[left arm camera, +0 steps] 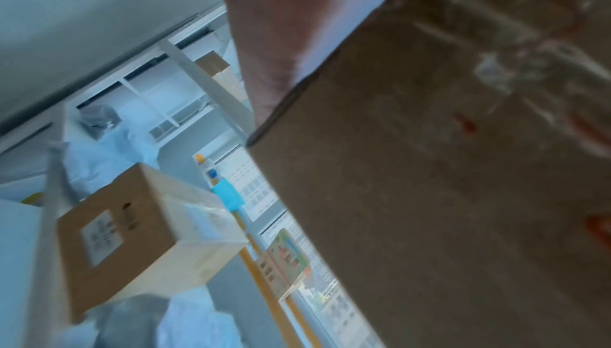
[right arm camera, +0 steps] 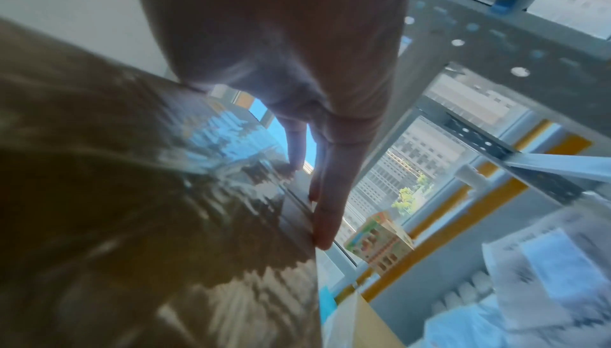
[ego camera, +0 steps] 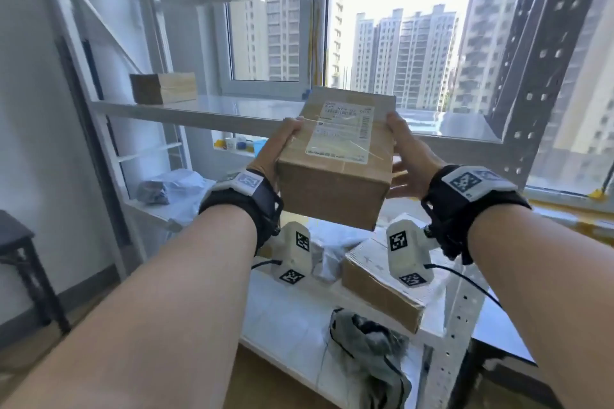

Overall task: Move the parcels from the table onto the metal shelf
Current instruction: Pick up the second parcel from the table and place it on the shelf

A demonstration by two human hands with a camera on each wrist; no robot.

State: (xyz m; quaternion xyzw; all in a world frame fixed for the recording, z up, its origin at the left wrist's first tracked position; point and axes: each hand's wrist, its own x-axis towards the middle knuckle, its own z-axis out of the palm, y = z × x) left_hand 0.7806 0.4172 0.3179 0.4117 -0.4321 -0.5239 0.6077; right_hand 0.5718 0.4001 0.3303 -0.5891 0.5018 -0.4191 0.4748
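Observation:
A brown cardboard parcel [ego camera: 335, 159] with a white shipping label hangs in the air between my two hands, in front of the metal shelf [ego camera: 199, 109] and just above its middle board. My left hand [ego camera: 282, 143] grips its left side, thumb over the top edge. My right hand [ego camera: 405, 143] grips the right side the same way. In the right wrist view the fingers [right arm camera: 327, 210] lie straight along the parcel [right arm camera: 132, 197]. The left wrist view shows the palm [left arm camera: 281, 40] against the parcel [left arm camera: 446, 170].
Another taped box [ego camera: 162, 88] sits at the left of the middle board. On the lower board lie a flat cardboard box [ego camera: 375, 279], plastic mailer bags [ego camera: 172, 186] and a grey bag [ego camera: 368, 352]. A perforated upright [ego camera: 518, 109] stands right. A dark stool [ego camera: 20, 242] stands left.

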